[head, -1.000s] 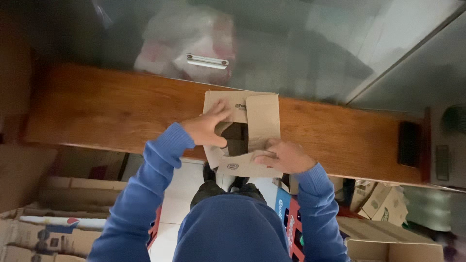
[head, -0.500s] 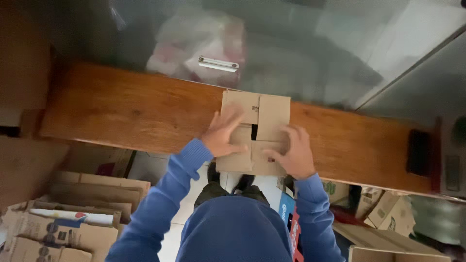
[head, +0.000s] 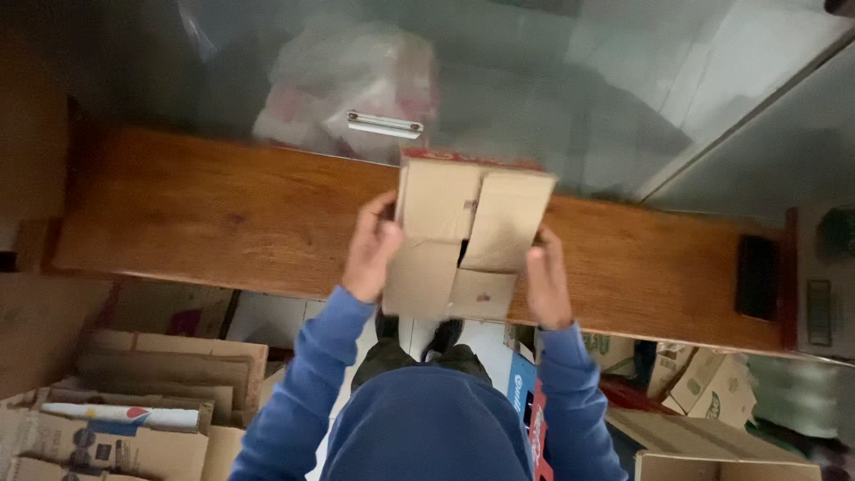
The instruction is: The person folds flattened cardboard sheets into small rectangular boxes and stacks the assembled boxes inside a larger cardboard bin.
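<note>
A: Edges, room?
B: Long wooden counter (head: 223, 223) is running left to right, its near edge overhanging the floor. Bare wood is lying open on both sides of the hands. A glass pane (head: 623, 98) is rising right behind the far edge, so little room that way. Flattened cartons (head: 134, 392) are crowding the floor lower left, more boxes (head: 712, 392) lower right.
A: Hands?
B: Both blue sleeves are reaching forward. Left hand (head: 372, 249) is pressing flat against the left side of the cardboard box (head: 468, 240), fingers wrapping its edge. Right hand (head: 545, 278) is clamping the right side, thumb along the flap. Both closed on it, box squeezed between them.
A: Box position?
B: Sitting on the counter's middle, overhanging the near edge a bit.
A: Contents?
B: Four flaps are folding shut over the top, small dark gap at centre; can't tell what's inside.
A: Small stuff?
B: Black flat item (head: 757, 278) is lying far right on the counter; metal handle (head: 385, 124) is showing behind the glass.
</note>
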